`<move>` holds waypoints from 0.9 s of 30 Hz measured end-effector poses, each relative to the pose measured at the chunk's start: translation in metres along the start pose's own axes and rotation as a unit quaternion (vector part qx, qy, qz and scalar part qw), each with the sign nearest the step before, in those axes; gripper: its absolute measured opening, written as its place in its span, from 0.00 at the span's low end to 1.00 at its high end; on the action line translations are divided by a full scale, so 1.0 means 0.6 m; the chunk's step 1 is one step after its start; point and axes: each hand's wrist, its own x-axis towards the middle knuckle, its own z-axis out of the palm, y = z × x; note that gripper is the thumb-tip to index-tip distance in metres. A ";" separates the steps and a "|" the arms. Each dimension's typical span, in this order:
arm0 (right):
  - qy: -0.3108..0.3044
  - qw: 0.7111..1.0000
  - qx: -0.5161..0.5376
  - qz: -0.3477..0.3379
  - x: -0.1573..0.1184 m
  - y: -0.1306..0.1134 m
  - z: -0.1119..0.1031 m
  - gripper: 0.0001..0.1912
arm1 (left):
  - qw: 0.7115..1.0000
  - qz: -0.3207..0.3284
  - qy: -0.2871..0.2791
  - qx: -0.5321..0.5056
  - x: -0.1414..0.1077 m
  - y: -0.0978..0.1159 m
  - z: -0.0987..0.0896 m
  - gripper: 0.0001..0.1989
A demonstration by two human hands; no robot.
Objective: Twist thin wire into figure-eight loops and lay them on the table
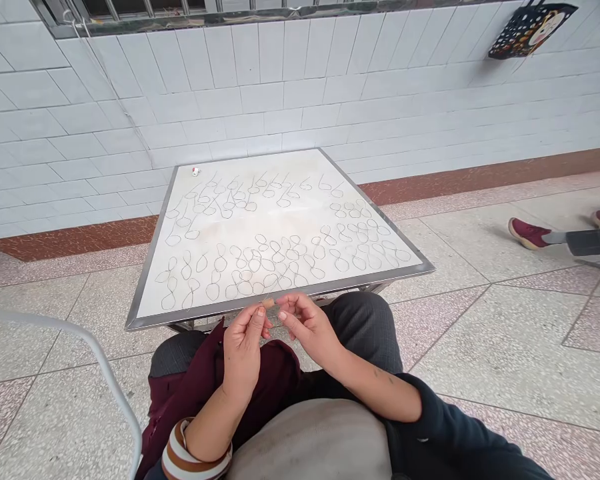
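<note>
Over the lap, just off the near edge of a white table (220, 230) with a grey metal rim, both hands are close together. My left hand (244, 343) is closed, thumb pressed to the index finger, with a small tan piece (269, 303) at its fingertips. To its right, my right hand (307, 327) has its thumb and index finger apart, fingertips near that piece; nothing can be made out in it. Many thin dark wire-like loops, several shaped like figure eights (319, 248), lie on the tabletop, with open-ended loops (226, 210) toward the back.
A small white and red object (195, 171) sits at the table's back left corner. A patterned bag (533, 30) hangs on the tiled wall. Another person's foot in a red shoe (529, 233) is at the right. A grey curved metal bar (100, 360) stands at the left.
</note>
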 end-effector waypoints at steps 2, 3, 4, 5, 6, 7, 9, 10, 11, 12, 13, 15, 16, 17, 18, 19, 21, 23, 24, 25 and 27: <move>0.003 1.000 -0.001 -0.011 0.005 -0.007 -0.007 0.13 | 0.999 -0.007 -0.033 0.018 0.001 0.000 0.000 0.14; -0.001 1.000 0.006 -0.012 0.008 -0.010 -0.011 0.12 | 0.998 -0.010 -0.049 0.028 0.001 0.000 0.000 0.13; -0.004 1.000 0.016 -0.012 0.010 -0.012 -0.013 0.11 | 0.997 -0.013 -0.061 0.035 0.002 0.000 0.001 0.13; -0.004 1.000 0.027 -0.011 0.012 -0.014 -0.014 0.10 | 0.997 -0.017 -0.067 0.035 0.002 -0.001 0.002 0.12; 0.000 0.999 0.038 -0.008 0.013 -0.013 -0.015 0.09 | 0.997 -0.024 -0.068 0.026 0.003 -0.001 0.003 0.12; 0.006 0.999 0.049 -0.003 0.013 -0.012 -0.014 0.09 | 0.997 -0.036 -0.067 0.010 0.003 -0.002 0.004 0.12; 0.021 0.997 0.068 0.006 0.013 -0.006 -0.013 0.08 | 0.994 -0.074 -0.069 -0.036 0.003 -0.004 0.006 0.12; 0.030 0.997 0.076 0.009 0.012 -0.002 -0.011 0.07 | 0.991 -0.097 -0.074 -0.060 0.002 -0.005 0.008 0.13; 0.041 0.996 0.083 0.010 0.012 0.002 -0.010 0.07 | 0.986 -0.118 -0.079 -0.084 0.001 -0.006 0.010 0.14; 0.050 0.995 0.090 0.010 0.011 0.005 -0.009 0.07 | 0.982 -0.134 -0.081 -0.106 0.000 -0.008 0.012 0.16; 0.059 0.994 0.095 0.010 0.011 0.008 -0.008 0.07 | 0.979 -0.143 -0.076 -0.125 0.000 -0.010 0.015 0.17; 0.072 0.992 0.101 0.011 0.011 0.014 -0.007 0.07 | 0.976 -0.144 -0.055 -0.157 -0.002 -0.014 0.021 0.18; 0.078 0.992 0.102 0.012 0.011 0.016 -0.006 0.07 | 0.975 -0.138 -0.040 -0.168 -0.002 -0.017 0.023 0.18; 0.081 0.991 0.103 0.013 0.011 0.018 -0.004 0.07 | 0.975 -0.133 -0.026 -0.178 -0.003 -0.020 0.026 0.19; 0.084 0.991 0.104 0.014 0.011 0.019 -0.003 0.07 | 0.974 -0.127 -0.013 -0.186 -0.003 -0.023 0.028 0.19; 0.085 0.991 0.106 0.015 0.011 0.021 -0.002 0.08 | 0.974 -0.121 -0.001 -0.193 -0.004 -0.025 0.030 0.19; 0.085 0.990 0.108 0.018 0.010 0.024 0.002 0.09 | 0.973 -0.109 0.018 -0.204 -0.004 -0.030 0.032 0.18; 0.085 0.991 0.105 0.023 0.009 0.025 0.006 0.10 | 0.973 -0.095 0.032 -0.208 -0.005 -0.034 0.032 0.18; 0.085 0.991 0.103 0.027 0.008 0.025 0.008 0.11 | 0.973 -0.089 0.037 -0.209 -0.005 -0.035 0.032 0.18; 0.084 0.991 0.100 0.030 0.008 0.025 0.010 0.11 | 0.973 -0.084 0.042 -0.209 -0.005 -0.036 0.031 0.18; 0.081 0.991 0.098 0.034 0.007 0.023 0.012 0.12 | 0.973 -0.080 0.053 -0.209 -0.006 -0.037 0.030 0.18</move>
